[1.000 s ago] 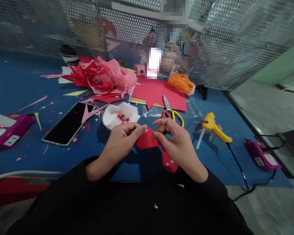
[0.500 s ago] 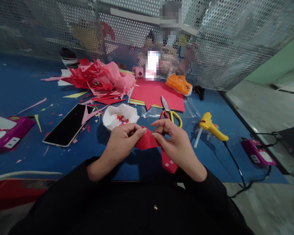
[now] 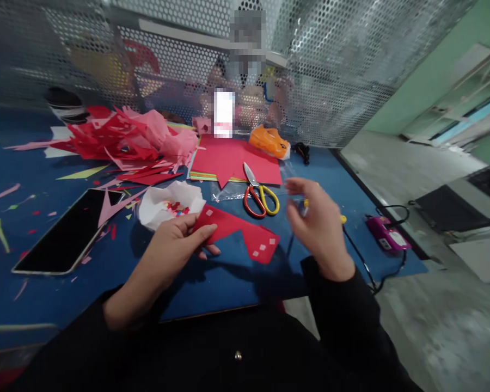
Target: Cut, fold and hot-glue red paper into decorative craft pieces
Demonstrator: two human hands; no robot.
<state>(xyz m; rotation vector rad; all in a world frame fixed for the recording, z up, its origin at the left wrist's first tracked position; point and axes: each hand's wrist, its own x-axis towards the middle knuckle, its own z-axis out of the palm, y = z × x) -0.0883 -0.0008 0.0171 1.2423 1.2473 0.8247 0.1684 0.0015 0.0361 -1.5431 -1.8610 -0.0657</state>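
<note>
My left hand point(image 3: 179, 237) pinches the left end of a folded red paper piece point(image 3: 232, 223) between thumb and fingers. Small pale squares dot both ends of that piece, and a notch shows in its lower edge. My right hand point(image 3: 320, 228) is off the paper, to its right, with thumb and fingers apart and nothing between them. It covers most of a yellow glue gun point(image 3: 343, 219), of which only small bits show. Scissors point(image 3: 255, 190) with one red and one yellow handle lie between the hands, farther back.
A white paper-lined bowl point(image 3: 155, 209) holds small red scraps. To its left lies a dark phone point(image 3: 61, 234). Behind are crumpled red and pink paper scraps point(image 3: 126, 136), stacked coloured sheets point(image 3: 237, 158) and an orange packet point(image 3: 269, 142). A purple power strip point(image 3: 387, 234) sits at the right.
My right hand has let go of the red paper and moved right over the glue gun. The left hand keeps its hold, and the paper now extends rightward. The view has turned right.
</note>
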